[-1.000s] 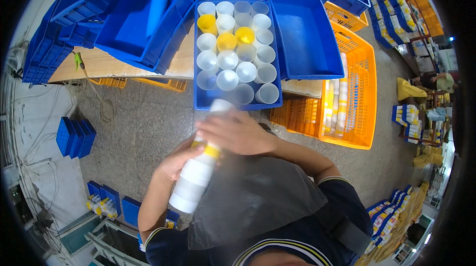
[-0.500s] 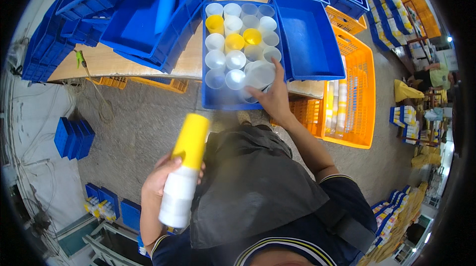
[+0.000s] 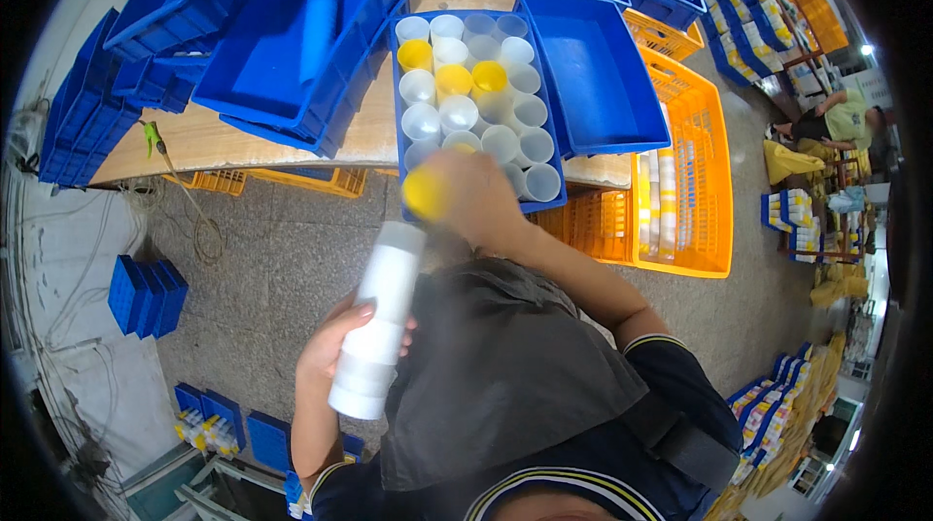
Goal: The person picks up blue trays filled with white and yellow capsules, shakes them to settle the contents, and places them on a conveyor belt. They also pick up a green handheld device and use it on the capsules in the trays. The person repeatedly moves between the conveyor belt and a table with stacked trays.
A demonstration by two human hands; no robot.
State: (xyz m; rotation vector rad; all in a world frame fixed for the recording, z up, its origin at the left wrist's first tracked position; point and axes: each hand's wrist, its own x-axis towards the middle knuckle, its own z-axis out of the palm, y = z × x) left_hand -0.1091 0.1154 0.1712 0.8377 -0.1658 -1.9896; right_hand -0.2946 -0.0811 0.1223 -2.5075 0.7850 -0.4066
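Observation:
My left hand is wrapped round a tall stack of nested white and translucent cups, held tilted in front of my apron. Blurred by motion, my right hand is at the near edge of a blue tray, closed on a yellow cup. Its fingertips are smeared and partly hidden. Rows of upright cups fill the tray; most are white or translucent, such as the white cup, and a few are yellow, such as the yellow cup. My right hand hides the tray's near left corner.
Blue bins stand on the wooden table to the left, one holding a blue roll. A blue bin sits right of the tray. Beyond it is an orange crate with cup stacks. Another person is far right.
My right hand has moved left and nearer from the tray's right side and now has a yellow cup. The yellow end is gone from my left hand's stack, which has shifted slightly right.

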